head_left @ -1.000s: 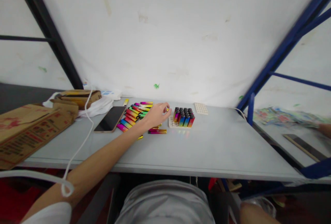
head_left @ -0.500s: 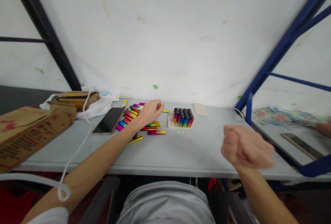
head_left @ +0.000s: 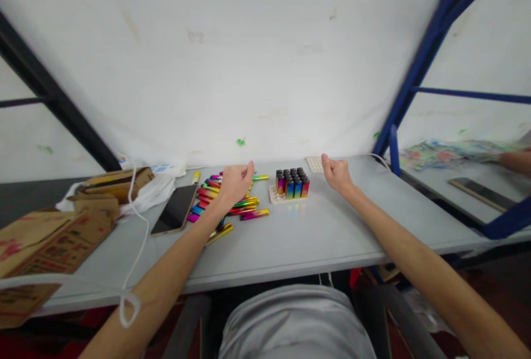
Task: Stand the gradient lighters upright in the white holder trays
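My left hand (head_left: 235, 183) is closed above a loose pile of shiny metallic coloured tubes (head_left: 255, 214); its curled fingers face away, so anything in them is hidden. To the right, my right hand (head_left: 337, 173) is also closed, thumb raised, just beside the white tray in the middle. What it may hold does not show. Several rainbow-coloured tubes with black tops, which look like lighters (head_left: 297, 188), stand upright in rows in that white tray with holes (head_left: 275, 197). The left part of the tray has bare holes. A second holed tray (head_left: 314, 164) lies behind, near the wall.
A dark phone (head_left: 175, 209) lies left of the pile. Further left are cardboard boxes (head_left: 83, 237), white crumpled material (head_left: 160, 193) and a white cable (head_left: 145, 237). A blue metal frame (head_left: 415, 79) borders the right side; beyond it are another phone (head_left: 483, 193) and another person's hand (head_left: 516, 161).
My right hand has moved forward and left, from the front right of the table to beside the filled tray. My left hand stays over the pile. The camera view has turned slightly.
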A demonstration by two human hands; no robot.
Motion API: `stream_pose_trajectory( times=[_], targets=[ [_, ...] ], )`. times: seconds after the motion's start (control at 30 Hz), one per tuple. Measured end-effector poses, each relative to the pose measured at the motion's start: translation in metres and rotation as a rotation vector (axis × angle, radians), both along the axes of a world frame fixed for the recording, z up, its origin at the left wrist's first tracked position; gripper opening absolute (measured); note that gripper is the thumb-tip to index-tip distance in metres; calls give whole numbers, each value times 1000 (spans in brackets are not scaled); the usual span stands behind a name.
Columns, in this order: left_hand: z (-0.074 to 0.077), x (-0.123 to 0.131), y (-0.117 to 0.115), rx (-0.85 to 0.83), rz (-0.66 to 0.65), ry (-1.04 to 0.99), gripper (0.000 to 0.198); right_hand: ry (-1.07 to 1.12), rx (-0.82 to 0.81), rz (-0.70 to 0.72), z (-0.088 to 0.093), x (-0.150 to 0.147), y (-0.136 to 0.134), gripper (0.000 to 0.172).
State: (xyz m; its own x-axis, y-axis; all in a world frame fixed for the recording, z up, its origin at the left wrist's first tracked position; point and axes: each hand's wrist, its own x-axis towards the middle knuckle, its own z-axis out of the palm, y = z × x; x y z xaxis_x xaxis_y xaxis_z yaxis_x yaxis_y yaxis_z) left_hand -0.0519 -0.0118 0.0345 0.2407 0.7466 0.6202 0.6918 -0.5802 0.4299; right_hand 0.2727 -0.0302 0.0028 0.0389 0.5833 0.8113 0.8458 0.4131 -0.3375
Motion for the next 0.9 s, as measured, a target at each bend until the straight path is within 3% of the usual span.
stream_pose_trajectory(
  times=[0.1,0.23,0.37,0.5,0.6,0.7,0.9],
  targets=[
    [0,1,-1,2,-21,33,52,79,-8,-59,-3,4,1,75],
    [3,-6,6,29,43,91,49,99,-90,-72,-10,10,5,74],
    [10,-33,26,20,212,239,39,80,-193,8,-18,13,10,70],
    [14,-82,51,-84,459,352,38,68,-314,184,-23,12,13,51],
    [9,-122,68,-211,615,405,37,43,-400,247,-26,10,16,43],
    [-1,-148,79,-342,679,428,42,7,-425,283,-29,9,19,40],
    [-17,-151,87,-466,699,492,44,15,-425,366,-33,10,21,38]
  ],
)
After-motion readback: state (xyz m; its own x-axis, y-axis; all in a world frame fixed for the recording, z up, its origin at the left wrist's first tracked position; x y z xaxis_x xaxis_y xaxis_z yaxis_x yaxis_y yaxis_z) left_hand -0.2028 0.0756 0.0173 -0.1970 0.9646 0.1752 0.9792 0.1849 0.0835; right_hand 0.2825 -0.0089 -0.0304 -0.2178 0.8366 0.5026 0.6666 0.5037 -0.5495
